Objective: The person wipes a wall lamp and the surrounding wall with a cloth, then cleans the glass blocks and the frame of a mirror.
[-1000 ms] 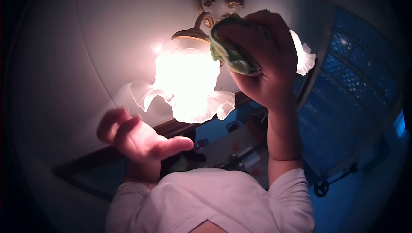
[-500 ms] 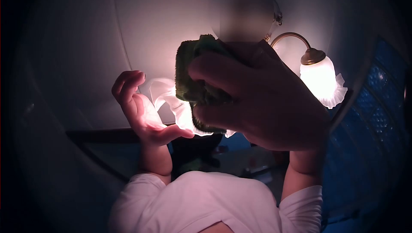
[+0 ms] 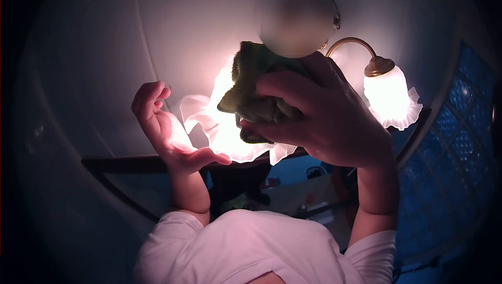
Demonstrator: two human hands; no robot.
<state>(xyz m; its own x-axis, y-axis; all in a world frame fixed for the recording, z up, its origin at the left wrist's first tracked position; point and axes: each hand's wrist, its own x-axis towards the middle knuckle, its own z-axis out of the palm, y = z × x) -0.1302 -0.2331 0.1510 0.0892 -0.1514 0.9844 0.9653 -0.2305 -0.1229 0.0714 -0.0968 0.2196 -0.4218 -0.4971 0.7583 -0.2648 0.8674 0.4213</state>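
A glowing glass lampshade (image 3: 222,140) with a frilled rim is in the middle of the head view. My right hand (image 3: 334,119) grips a fuzzy green cloth (image 3: 259,93) over it, hiding much of the shade's right side. Folds of the cloth bunch between thumb and fingers. To the left, my left hand (image 3: 170,129) is held up with the fingers apart and bent, palm facing the light. Its thumb stretches towards the shade's lower frill, the tip right at the rim, and nothing lies in the palm.
A second lit lampshade (image 3: 389,95) hangs from a curved brass arm (image 3: 350,40) at the right. Behind is a pale wall (image 3: 188,27). A dark frame edge (image 3: 125,165) runs below the lamp, and a blue patterned window (image 3: 460,122) lies far right.
My right hand has shifted right and slightly up with the green cloth, uncovering more of the glowing shade. My left hand has barely moved.
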